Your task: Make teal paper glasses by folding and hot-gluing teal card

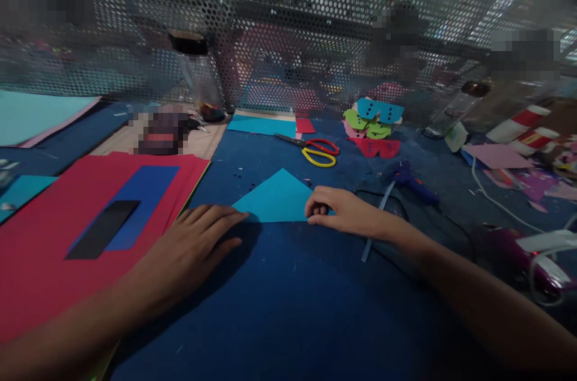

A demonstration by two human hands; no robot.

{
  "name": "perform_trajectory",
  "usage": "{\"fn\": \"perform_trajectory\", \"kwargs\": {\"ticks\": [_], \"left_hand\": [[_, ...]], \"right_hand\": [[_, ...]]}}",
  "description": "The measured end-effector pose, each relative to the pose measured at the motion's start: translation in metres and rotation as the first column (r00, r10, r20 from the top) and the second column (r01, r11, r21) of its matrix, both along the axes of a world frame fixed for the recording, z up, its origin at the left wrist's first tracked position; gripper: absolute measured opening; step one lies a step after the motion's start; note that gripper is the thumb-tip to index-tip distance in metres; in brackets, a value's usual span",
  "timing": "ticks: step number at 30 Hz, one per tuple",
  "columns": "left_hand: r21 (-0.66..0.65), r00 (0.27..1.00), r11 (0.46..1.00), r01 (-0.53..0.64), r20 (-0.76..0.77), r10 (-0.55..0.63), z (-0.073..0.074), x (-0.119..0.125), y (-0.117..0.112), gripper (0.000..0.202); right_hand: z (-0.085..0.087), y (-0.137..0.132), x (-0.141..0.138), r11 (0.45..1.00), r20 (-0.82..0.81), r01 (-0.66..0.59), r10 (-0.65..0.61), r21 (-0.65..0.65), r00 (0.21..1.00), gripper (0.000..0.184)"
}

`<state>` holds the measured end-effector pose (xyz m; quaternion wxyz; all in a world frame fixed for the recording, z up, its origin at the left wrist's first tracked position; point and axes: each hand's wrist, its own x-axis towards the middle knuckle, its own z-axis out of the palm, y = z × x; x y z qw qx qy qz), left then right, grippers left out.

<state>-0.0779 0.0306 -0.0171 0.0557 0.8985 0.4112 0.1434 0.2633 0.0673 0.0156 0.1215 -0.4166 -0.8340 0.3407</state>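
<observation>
A light-blue paper folded into a triangle (277, 198) lies on the dark-blue table cover (288, 297). My left hand (193, 243) lies flat with fingers stretched out, its fingertips at the triangle's left corner. My right hand (340, 210) rests on the right corner, its fingers curled and pressed down on the paper's edge.
A stack of red sheets (54, 249) with blue and black strips lies at the left. Scissors with red and yellow handles (318, 151) lie behind the triangle. Cut paper shapes (372, 122), a blue glue gun (408, 179), jars and scraps crowd the back right. A perforated metal screen (288, 20) closes the back.
</observation>
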Motion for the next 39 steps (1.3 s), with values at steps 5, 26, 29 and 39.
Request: {"fn": "perform_trajectory", "kwargs": {"ticks": [5,26,29,39], "left_hand": [[-0.05,0.991,0.994,-0.094,0.086,0.098,0.005,-0.002,0.015,0.032],[-0.043,0.973,0.974,-0.223,0.044,0.224,0.007,0.002,0.022,0.033],[-0.039,0.97,0.971,-0.238,0.041,0.239,0.008,0.0,0.023,0.034],[-0.021,0.964,0.964,-0.264,0.036,0.265,0.006,-0.009,0.021,0.031]], "right_hand": [[-0.001,0.001,0.0,1.0,-0.008,0.006,-0.006,-0.008,1.0,0.005],[-0.005,0.002,0.002,1.0,-0.023,-0.001,0.001,-0.01,1.0,0.005],[-0.007,0.002,0.002,1.0,-0.021,-0.001,0.001,-0.018,1.0,0.007],[-0.006,0.001,0.001,1.0,-0.025,0.014,-0.014,-0.023,1.0,0.005]]}}
